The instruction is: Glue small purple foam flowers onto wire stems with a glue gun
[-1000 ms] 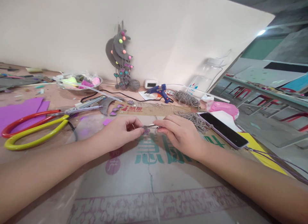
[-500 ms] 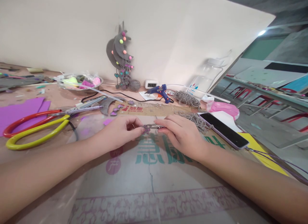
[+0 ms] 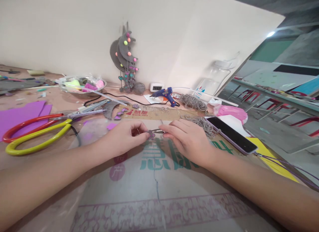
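Thumb and forefinger of my left hand (image 3: 124,135) pinch a small purple and grey felt piece (image 3: 151,136) above the printed cardboard. My right hand (image 3: 187,138) faces it from the other side, its fingers closed on slim metal tweezers (image 3: 157,130). The tips of the tweezers reach the felt piece; whether they grip it is too small to tell. Beyond my left hand, several purple and grey felt bits (image 3: 120,114) lie by a grey felt crescent (image 3: 109,109). Grey yarn (image 3: 199,124) lies just behind my right hand.
Scissors with red and yellow handles (image 3: 40,134) lie left, near purple sheets (image 3: 17,117). A blue glue gun (image 3: 165,95), a small clock (image 3: 156,87) and a clear bottle (image 3: 213,79) stand along the white board. A phone (image 3: 233,135) lies right. A moon-shaped felt ornament (image 3: 123,52) hangs behind.
The felt piece and the tips of the tweezers have shifted very slightly between my fingers. Both hands stay in nearly the same place.
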Available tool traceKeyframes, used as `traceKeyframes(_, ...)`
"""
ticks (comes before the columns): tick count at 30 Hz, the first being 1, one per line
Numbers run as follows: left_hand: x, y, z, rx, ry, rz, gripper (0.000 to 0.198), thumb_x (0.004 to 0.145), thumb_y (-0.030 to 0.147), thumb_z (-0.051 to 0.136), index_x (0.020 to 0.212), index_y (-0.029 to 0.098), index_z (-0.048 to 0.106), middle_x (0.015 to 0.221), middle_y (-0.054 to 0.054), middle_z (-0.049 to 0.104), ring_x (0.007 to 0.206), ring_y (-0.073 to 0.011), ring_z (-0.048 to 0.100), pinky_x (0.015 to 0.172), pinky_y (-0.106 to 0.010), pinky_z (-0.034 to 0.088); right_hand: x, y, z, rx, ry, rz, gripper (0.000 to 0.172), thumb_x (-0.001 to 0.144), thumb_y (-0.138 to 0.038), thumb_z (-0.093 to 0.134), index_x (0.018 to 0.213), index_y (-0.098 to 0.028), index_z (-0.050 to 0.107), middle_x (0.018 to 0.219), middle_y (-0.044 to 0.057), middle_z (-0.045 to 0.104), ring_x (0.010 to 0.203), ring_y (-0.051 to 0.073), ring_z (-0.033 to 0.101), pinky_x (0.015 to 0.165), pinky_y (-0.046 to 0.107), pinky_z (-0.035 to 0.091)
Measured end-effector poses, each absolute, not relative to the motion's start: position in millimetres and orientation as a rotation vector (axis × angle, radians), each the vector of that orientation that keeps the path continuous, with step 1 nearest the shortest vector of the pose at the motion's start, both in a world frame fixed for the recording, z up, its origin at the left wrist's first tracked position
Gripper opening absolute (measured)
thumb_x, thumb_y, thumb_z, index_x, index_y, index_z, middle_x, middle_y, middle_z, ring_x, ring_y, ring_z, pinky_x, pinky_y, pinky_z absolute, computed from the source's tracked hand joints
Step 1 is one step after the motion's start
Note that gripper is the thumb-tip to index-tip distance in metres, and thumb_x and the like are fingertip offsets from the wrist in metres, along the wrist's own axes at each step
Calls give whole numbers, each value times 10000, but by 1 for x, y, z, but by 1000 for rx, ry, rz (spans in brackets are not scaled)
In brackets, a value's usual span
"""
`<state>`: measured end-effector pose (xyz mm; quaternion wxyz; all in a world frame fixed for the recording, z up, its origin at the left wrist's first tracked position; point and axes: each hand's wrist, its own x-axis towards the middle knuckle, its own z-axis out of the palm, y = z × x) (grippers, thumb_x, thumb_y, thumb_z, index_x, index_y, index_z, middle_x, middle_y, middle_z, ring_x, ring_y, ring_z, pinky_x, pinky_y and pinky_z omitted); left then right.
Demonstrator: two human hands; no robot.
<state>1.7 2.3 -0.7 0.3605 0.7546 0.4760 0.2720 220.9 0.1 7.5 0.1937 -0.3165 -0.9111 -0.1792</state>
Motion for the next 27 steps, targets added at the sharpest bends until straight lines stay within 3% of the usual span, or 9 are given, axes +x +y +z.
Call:
traceKeyframes(10, 3, 2, 3, 1790, 1216, 698, 149, 756, 304, 519, 700, 171, 560, 540, 49, 521, 472, -82, 454, 450, -176, 327, 221, -1, 6, -910, -2463, -413, 259, 884, -265, 451, 1075, -147, 579, 784, 54, 591, 706, 159, 528, 634, 277, 414)
traceKeyframes(17, 0, 5, -1, 1717, 1108, 720, 208, 788, 355, 514, 727, 163, 565, 529, 49, 485, 426, -59, 400, 398, -158, 279, 214, -4, 4, -1131, -2192, 257, 309, 847, -321, 501, 1108, -158, 528, 912, 59, 625, 741, 143, 579, 641, 263, 461)
traceKeyframes(23, 0, 6, -3, 1749, 1083, 723, 204, 790, 332, 520, 703, 158, 583, 532, 48, 492, 422, -55, 389, 400, -159, 284, 200, -2, 5, -1225, -2125, 726, 190, 812, -328, 535, 783, -160, 620, 669, -3, 578, 606, 107, 512, 551, 218, 402)
traceKeyframes(27, 1, 6, -4, 1758, 1058, 722, 207, 786, 339, 530, 733, 158, 615, 580, 37, 532, 481, -65, 436, 444, -165, 325, 196, 0, 2, -1253, -2088, 859, 165, 805, -296, 529, 763, -157, 608, 618, -30, 492, 555, 81, 420, 520, 203, 345)
